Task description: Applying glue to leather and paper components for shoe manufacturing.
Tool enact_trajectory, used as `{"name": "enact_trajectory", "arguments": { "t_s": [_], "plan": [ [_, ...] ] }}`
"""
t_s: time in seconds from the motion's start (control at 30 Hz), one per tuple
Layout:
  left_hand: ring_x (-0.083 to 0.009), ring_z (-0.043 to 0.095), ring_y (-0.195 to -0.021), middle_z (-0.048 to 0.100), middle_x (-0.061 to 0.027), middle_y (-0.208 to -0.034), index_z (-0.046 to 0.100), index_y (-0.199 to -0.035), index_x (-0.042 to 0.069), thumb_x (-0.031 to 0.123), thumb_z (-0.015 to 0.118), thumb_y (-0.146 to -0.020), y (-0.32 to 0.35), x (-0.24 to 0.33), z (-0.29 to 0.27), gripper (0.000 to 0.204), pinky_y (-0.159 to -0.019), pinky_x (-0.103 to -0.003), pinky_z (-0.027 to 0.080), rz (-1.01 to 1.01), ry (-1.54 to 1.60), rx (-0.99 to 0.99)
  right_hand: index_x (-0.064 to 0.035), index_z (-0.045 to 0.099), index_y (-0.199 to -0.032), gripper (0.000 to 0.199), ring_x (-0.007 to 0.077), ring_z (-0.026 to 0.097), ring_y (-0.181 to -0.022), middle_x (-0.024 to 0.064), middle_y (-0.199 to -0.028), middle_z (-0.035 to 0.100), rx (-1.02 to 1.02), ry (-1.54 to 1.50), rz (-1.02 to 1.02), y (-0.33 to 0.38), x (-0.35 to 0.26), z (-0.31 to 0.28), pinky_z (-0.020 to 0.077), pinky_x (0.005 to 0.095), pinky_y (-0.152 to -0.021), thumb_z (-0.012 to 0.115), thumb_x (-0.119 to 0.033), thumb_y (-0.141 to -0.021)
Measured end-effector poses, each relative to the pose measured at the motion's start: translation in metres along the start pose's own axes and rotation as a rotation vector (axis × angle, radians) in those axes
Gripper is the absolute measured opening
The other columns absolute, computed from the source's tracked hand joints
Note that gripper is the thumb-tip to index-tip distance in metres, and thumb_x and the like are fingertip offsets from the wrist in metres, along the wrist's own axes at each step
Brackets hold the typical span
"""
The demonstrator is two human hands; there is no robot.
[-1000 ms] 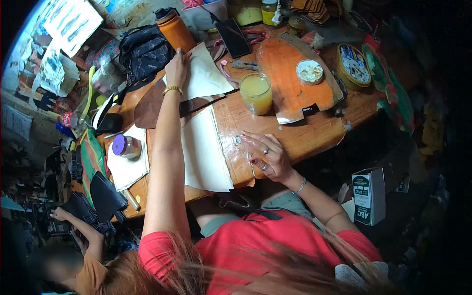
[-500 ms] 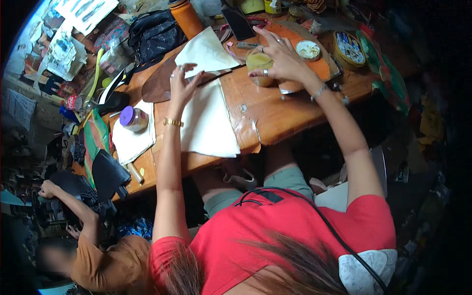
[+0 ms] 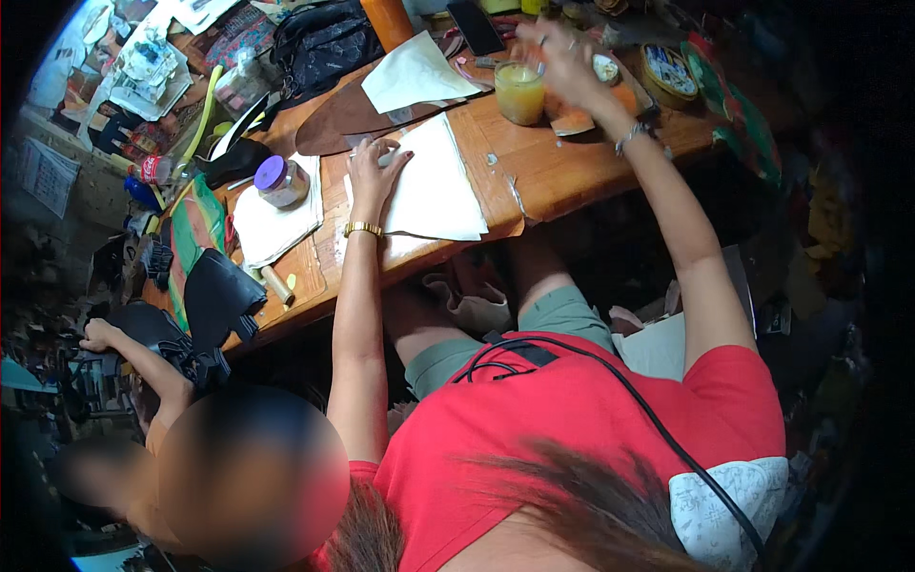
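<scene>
My left hand rests at the left edge of a stack of white sheets, its thumb and fingers apart and nothing seen in them. My right hand hovers beside a clear jar of yellowish stuff, its fingers smeared by motion. Whether it holds anything cannot be made out. Behind the stack, a brown pointed piece lies partly under another white sheet. Close to my right hand are an orange piece and a small round dish.
A purple-lidded jar stands on white sheets to the left. An oval tin, a dark phone and an orange bottle are farther back. At lower left, a co-worker's arm reaches toward black pieces by the table edge.
My left hand has come down onto the white stack. My right hand has shifted from over the jar to its right, leaving the jar more visible. The whole view has shifted slightly.
</scene>
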State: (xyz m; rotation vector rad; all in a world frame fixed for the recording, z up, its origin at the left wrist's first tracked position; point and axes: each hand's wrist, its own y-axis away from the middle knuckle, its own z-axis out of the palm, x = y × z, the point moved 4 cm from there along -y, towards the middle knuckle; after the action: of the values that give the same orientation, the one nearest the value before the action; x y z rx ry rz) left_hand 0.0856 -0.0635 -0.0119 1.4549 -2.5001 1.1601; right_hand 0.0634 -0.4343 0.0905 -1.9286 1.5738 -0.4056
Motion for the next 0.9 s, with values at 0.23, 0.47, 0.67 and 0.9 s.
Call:
{"name": "enact_trajectory", "arguments": {
  "t_s": [0.23,0.47,0.67,0.9],
  "plan": [
    [-0.0164,0.06,-0.073,0.068,-0.0064,-0.08,0.076,-0.095,0.005,0.027,0.089,-0.079,-0.015,-0.017,0.008,0.03,-0.066,-0.032,0.049,-0.188,0.141,-0.15,-0.0308,0.062,-0.144,0.052,0.0308,0.012,-0.16,0.0037,-0.173,0.022,-0.391,-0.622,-0.397,0.061,-0.108,0.017,0.0036,0.0624,-0.124,0.038,-0.058,-0.107],
    [-0.0122,0.061,-0.073,0.069,-0.0036,-0.08,0.071,-0.087,0.003,0.016,0.088,-0.08,-0.022,-0.023,0.016,0.022,-0.064,-0.028,0.048,-0.266,0.378,-0.187,-0.0329,0.048,-0.155,0.065,0.0339,0.004,-0.161,0.0107,-0.174,0.008,-0.57,-0.333,-0.332,0.043,-0.106,0.115,0.007,0.0646,-0.124,0.041,-0.068,-0.102],
    [-0.0102,0.059,-0.068,0.068,-0.004,-0.075,0.072,-0.085,0.002,0.022,0.087,-0.082,-0.018,-0.016,0.01,0.025,-0.062,-0.028,0.047,-0.257,0.302,-0.118,-0.0291,0.049,-0.155,0.081,0.0397,0.008,-0.159,0.0162,-0.173,0.011,-0.414,-0.117,-0.434,0.021,-0.098,0.152,0.0086,0.0643,-0.124,0.039,-0.081,-0.094],
    [-0.0206,0.064,-0.072,0.068,-0.0097,-0.077,0.071,-0.083,0.002,0.028,0.087,-0.08,-0.018,-0.022,0.015,0.03,-0.064,-0.035,0.049,-0.231,0.269,-0.107,-0.0461,0.045,-0.154,0.067,0.0392,0.004,-0.16,0.0118,-0.174,0.007,-0.514,-0.208,-0.575,0.031,-0.102,0.131,0.0008,0.0641,-0.125,0.041,-0.078,-0.095]
  ]
}}
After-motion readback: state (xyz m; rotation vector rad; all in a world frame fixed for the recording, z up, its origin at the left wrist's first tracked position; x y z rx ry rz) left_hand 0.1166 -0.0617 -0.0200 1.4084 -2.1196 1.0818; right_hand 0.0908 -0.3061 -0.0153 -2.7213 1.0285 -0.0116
